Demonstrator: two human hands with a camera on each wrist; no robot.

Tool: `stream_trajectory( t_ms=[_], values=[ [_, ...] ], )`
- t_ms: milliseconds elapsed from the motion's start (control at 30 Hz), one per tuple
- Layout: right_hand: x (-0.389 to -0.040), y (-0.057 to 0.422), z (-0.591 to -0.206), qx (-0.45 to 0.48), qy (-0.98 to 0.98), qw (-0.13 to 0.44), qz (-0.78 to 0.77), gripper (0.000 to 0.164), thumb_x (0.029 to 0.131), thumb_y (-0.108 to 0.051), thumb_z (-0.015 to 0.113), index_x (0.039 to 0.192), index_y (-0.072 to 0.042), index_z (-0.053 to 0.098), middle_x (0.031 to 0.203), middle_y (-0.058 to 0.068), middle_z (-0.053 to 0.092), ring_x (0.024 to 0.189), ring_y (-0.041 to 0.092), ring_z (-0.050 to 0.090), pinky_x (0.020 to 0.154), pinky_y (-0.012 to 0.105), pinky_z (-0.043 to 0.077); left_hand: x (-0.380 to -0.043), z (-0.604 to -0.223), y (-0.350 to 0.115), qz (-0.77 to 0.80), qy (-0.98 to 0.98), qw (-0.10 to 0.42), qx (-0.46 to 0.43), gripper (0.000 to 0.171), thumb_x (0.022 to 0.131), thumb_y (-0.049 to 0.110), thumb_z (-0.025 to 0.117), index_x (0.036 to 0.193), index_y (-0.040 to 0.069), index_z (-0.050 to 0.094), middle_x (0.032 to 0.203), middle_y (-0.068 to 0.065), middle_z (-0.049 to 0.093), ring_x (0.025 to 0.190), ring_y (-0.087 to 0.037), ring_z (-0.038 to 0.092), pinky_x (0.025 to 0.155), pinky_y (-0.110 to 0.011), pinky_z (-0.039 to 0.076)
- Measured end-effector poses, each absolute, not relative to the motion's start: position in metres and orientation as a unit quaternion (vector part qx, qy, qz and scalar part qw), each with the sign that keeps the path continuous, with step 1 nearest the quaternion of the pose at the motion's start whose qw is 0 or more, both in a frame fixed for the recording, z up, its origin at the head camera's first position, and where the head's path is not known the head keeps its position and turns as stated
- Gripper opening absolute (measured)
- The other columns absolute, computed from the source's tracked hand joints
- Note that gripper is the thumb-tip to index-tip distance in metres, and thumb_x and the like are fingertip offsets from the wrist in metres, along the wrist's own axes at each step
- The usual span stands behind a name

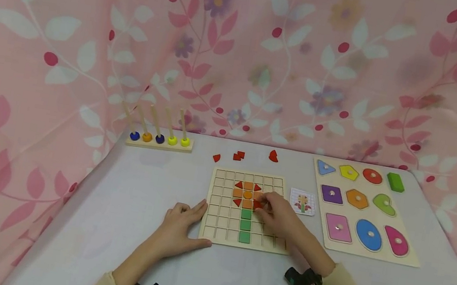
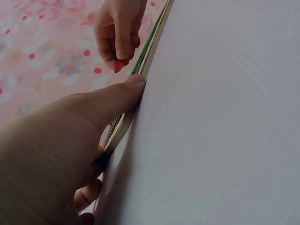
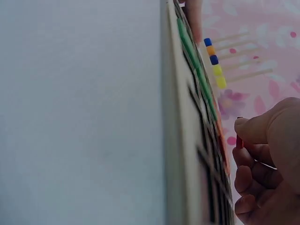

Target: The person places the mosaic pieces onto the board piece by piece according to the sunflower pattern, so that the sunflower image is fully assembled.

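A wooden grid board (image 1: 219, 230) lies in the middle of the table, bearing an orange round tile (image 1: 247, 195), orange squares, red triangles (image 1: 239, 184) and a column of green squares (image 1: 246, 225). My right hand (image 1: 277, 215) pinches a small red tile (image 3: 239, 133) between thumb and fingers, over the lower right corner of the orange group. The tile's full shape is hidden by the fingers. My left hand (image 1: 179, 229) rests at the board's lower left, fingers along the left edge, and its thumb (image 2: 119, 96) touches the near edge.
Behind the board lie several loose red pieces (image 1: 273, 156). A pattern card (image 1: 302, 202) is just right of it. Farther right sit a shape puzzle board (image 1: 339, 205) and a green block (image 1: 395, 182). A peg stand (image 1: 159, 145) with coloured beads stands back left.
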State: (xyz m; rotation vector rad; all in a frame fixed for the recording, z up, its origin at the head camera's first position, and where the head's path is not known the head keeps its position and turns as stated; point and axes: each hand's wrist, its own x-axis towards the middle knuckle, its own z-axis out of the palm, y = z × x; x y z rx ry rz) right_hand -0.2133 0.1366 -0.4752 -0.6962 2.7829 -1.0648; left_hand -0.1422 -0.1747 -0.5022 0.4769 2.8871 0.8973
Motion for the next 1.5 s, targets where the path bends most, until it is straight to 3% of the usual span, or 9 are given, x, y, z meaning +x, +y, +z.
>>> stream_trajectory(
  t_ms=[267, 767, 1033, 1233, 1400, 1500],
  values=[
    [-0.206, 0.151, -0.486, -0.199, 0.911, 0.045, -0.359, 0.023, 0.101, -0.011, 0.073, 0.122, -0.004, 0.067, 0.112, 0.006, 0.067, 0.097, 0.018, 0.060, 0.089, 0.037, 0.056, -0.142, -0.503, -0.177, 0.294, 0.942, 0.043, 0.159, 0.099, 0.081, 0.057, 0.088, 0.160, 0.012, 0.047, 0.169, 0.000, 0.039, 0.128, -0.027, 0.045, 0.103, -0.052, 0.034],
    [-0.208, 0.159, -0.480, -0.272, 0.912, 0.057, -0.300, 0.018, 0.101, -0.009, 0.071, 0.120, -0.011, 0.070, 0.118, 0.003, 0.063, 0.103, 0.018, 0.058, 0.094, 0.041, 0.056, -0.146, -0.502, -0.176, 0.295, 0.942, 0.045, 0.156, 0.100, 0.082, 0.057, 0.087, 0.161, 0.014, 0.046, 0.170, 0.002, 0.038, 0.130, -0.028, 0.043, 0.105, -0.052, 0.033],
    [-0.207, 0.159, -0.488, -0.230, 0.913, 0.037, -0.334, 0.025, 0.093, -0.029, 0.084, 0.110, -0.016, 0.071, 0.106, -0.005, 0.064, 0.097, 0.014, 0.057, 0.089, 0.033, 0.054, -0.145, -0.499, -0.176, 0.293, 0.942, 0.049, 0.158, 0.099, 0.082, 0.056, 0.088, 0.161, 0.013, 0.047, 0.169, 0.001, 0.040, 0.129, -0.027, 0.044, 0.103, -0.051, 0.033],
    [-0.206, 0.157, -0.494, -0.266, 0.900, 0.011, -0.345, 0.017, 0.094, -0.018, 0.082, 0.110, -0.018, 0.076, 0.109, -0.006, 0.068, 0.103, 0.015, 0.060, 0.092, 0.036, 0.054, -0.144, -0.499, -0.176, 0.295, 0.941, 0.050, 0.157, 0.099, 0.082, 0.056, 0.088, 0.160, 0.013, 0.047, 0.169, 0.001, 0.040, 0.127, -0.025, 0.044, 0.101, -0.049, 0.033],
    [-0.208, 0.159, -0.500, -0.309, 0.876, -0.003, -0.370, 0.020, 0.093, -0.012, 0.082, 0.113, -0.016, 0.078, 0.115, -0.005, 0.071, 0.114, 0.018, 0.064, 0.100, 0.044, 0.053, -0.144, -0.499, -0.176, 0.294, 0.941, 0.046, 0.162, 0.099, 0.082, 0.057, 0.087, 0.160, 0.012, 0.047, 0.169, 0.000, 0.040, 0.128, -0.027, 0.044, 0.099, -0.047, 0.034],
    [-0.210, 0.160, -0.502, -0.319, 0.870, -0.010, -0.375, 0.026, 0.093, -0.013, 0.083, 0.117, -0.016, 0.077, 0.118, -0.005, 0.071, 0.114, 0.016, 0.063, 0.099, 0.041, 0.053, -0.144, -0.499, -0.177, 0.292, 0.941, 0.044, 0.164, 0.099, 0.082, 0.056, 0.087, 0.160, 0.012, 0.047, 0.169, 0.000, 0.040, 0.128, -0.027, 0.044, 0.099, -0.047, 0.034]
  ],
)
